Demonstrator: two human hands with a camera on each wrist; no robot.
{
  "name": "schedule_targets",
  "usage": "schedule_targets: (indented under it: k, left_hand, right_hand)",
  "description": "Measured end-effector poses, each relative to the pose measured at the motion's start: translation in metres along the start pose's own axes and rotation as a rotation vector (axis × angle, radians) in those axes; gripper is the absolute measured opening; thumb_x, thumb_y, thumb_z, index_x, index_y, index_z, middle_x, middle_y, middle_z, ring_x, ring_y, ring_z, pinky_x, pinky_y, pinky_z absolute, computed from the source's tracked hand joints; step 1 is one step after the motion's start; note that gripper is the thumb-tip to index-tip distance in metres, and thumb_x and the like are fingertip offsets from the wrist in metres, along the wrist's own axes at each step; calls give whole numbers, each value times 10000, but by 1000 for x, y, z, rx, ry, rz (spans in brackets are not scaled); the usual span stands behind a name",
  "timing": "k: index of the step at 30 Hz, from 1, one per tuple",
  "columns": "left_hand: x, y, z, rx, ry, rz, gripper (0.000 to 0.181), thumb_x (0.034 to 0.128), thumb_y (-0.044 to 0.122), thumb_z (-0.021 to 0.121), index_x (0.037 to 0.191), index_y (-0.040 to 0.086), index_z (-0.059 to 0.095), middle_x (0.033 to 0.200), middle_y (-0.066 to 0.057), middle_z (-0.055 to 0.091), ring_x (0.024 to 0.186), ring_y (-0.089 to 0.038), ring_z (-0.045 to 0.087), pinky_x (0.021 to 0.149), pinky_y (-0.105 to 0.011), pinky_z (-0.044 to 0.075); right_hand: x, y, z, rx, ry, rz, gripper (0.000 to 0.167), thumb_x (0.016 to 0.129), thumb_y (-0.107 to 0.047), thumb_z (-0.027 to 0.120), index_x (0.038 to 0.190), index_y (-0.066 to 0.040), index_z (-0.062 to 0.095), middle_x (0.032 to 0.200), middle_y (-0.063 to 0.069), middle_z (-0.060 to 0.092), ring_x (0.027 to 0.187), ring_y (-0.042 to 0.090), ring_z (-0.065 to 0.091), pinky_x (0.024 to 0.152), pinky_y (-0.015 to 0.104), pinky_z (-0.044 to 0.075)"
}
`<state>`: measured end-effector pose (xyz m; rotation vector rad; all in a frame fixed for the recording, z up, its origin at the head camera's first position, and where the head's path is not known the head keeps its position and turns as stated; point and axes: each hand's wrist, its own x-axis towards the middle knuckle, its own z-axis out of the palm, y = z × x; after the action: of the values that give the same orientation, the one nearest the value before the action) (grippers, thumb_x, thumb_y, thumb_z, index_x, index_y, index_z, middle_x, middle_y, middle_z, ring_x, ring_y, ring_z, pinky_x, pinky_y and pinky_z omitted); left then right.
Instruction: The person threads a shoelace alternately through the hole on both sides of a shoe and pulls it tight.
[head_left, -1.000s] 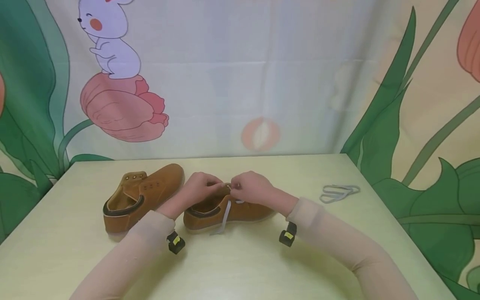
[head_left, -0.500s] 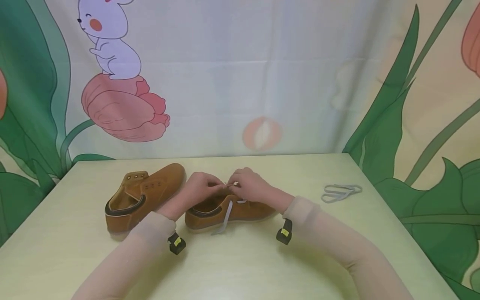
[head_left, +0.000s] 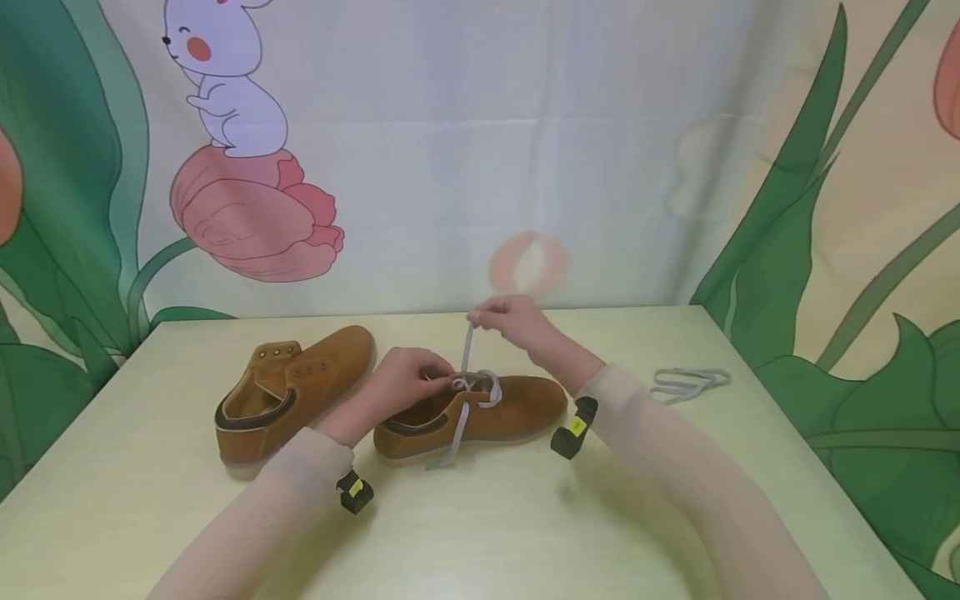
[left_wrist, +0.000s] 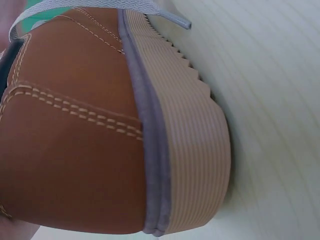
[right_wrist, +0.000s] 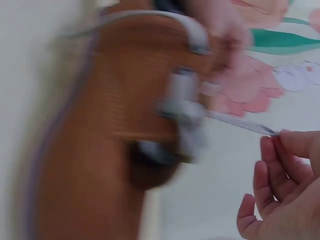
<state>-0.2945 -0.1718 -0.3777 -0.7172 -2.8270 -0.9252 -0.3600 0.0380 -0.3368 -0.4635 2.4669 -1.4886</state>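
A brown shoe (head_left: 517,408) lies on its sole with its toe to the right, a grey lace threaded through some eyelets. Between thumb and finger my right hand (head_left: 521,327) pinches the lace's end, and the lace (head_left: 468,346) runs taut up from the shoe. My left hand (head_left: 405,385) is at the far eyelet flap, its fingertips pinching the edge there. The other lace end (head_left: 459,429) hangs over the near side. In the right wrist view the pinched lace tip (right_wrist: 270,131) shows beside the blurred shoe (right_wrist: 100,150); the left wrist view shows the shoe's heel (left_wrist: 75,165).
A second brown shoe (head_left: 258,433), with no lace in its eyelets, stands on the left of the table (head_left: 465,533). A folded grey lace (head_left: 690,383) lies on the right. A printed curtain (head_left: 420,167) hangs behind the table's far edge.
My right hand has moved up and away from the eyelets, drawing the lace out through the far flap. My left hand has stayed at the shoe.
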Motion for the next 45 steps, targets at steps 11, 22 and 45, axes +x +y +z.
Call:
schedule_targets:
  k: [11, 22, 45]
  left_hand:
    - [1, 2, -6, 9, 22, -9, 148, 951, 99, 698, 1035, 17, 788, 979, -128, 797, 876, -213, 712, 853, -413, 589]
    - [10, 3, -14, 12, -8, -21, 174, 965, 128, 689, 1068, 22, 781, 1013, -130, 796, 916, -240, 716, 872, -424, 597]
    - [-90, -4, -34, 225, 49, 53, 346, 800, 210, 859, 1095, 98, 717, 1259, -136, 667, 1043, -293, 708, 817, -390, 601]
  right_hand:
    - [13, -48, -35, 66, 122, -77, 310, 1040, -209, 595, 1229, 15, 697, 1078, 111, 694, 895, 146, 615, 942, 363, 557]
    - [7, -16, -37, -196, -23, -16, 372, 1020, -247, 617, 1306, -10, 638, 1100, 170, 767, 855, 241, 699, 754, 301, 537]
    - [-144, 59, -45, -322, -314, -140, 176, 1005, -148, 614, 1054, -5, 705, 841, 50, 687, 748, 89, 609, 694, 251, 544]
